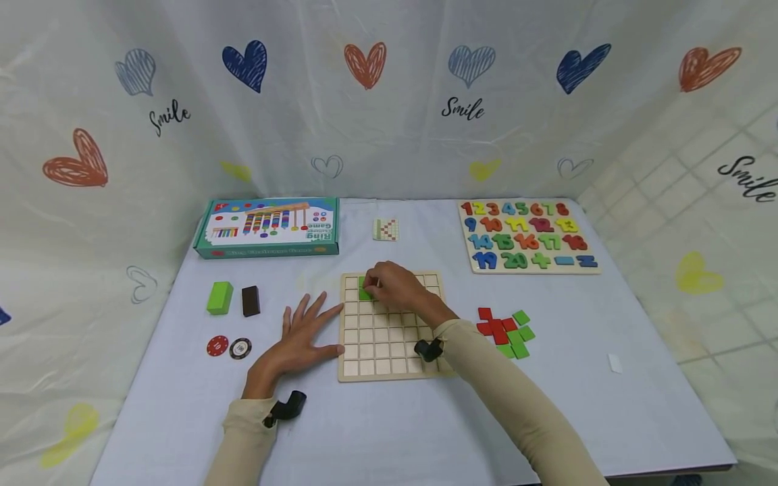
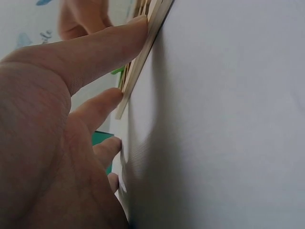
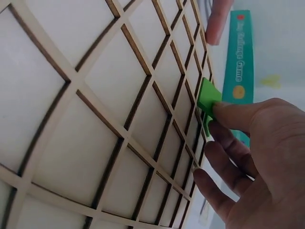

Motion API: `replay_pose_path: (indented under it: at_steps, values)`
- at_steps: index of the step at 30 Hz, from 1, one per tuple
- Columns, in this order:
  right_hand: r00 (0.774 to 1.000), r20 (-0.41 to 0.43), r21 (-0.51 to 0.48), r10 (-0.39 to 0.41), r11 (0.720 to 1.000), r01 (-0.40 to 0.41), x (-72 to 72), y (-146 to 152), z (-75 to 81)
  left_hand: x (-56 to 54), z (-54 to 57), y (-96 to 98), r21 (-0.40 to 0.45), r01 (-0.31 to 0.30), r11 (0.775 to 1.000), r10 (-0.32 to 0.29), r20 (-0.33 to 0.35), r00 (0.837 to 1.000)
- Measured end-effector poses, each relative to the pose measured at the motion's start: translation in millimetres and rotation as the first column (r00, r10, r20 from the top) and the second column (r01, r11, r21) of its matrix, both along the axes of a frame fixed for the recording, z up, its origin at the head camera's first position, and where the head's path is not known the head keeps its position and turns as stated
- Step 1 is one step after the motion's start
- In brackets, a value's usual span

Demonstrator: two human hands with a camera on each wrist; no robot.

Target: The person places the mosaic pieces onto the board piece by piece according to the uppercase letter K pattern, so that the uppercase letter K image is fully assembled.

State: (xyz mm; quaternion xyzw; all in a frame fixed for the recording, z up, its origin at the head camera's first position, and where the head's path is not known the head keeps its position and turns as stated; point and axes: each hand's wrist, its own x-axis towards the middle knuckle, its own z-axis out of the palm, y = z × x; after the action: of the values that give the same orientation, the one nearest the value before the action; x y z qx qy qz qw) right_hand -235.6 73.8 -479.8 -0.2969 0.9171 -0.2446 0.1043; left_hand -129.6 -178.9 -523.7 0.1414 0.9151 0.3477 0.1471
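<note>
A wooden grid board (image 1: 367,368) with square cells lies in the middle of the table. Near its upper left corner, my right hand (image 1: 396,287) pinches a green square tile (image 3: 208,96) between thumb and forefinger, tilted on edge over the cells. Just past it, a second bit of green (image 3: 207,125) shows, partly hidden by the fingers. My left hand (image 1: 299,345) is spread on the table with fingers apart. Its thumb and forefinger touch the board's left edge, seen close up along the wooden rim (image 2: 138,67) in the left wrist view.
Loose red tiles (image 1: 499,332) and green tiles (image 1: 519,347) lie right of the board. A patterned card (image 1: 385,230), a ring game box (image 1: 273,228) and a number puzzle (image 1: 529,264) stand behind. Left are a green block (image 1: 219,298), a dark block (image 1: 250,301) and two chips (image 1: 217,345).
</note>
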Motion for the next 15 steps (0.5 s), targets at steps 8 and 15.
replay_pose_path:
  at_steps: [8, 15]
  values:
    - [1.000, -0.011, 0.021, 0.013, 1.000, -0.013, 0.6, -0.9, -6.2, 1.2, -0.5, -0.1, 0.004, -0.004, 1.000, 0.004, 0.000, 1.000]
    - [1.000, -0.030, 0.033, 0.005, 0.999, -0.004, 5.8, 0.0, -7.5, 3.6, -0.5, 0.1, -0.015, -0.005, 1.000, 0.005, 0.026, 1.000]
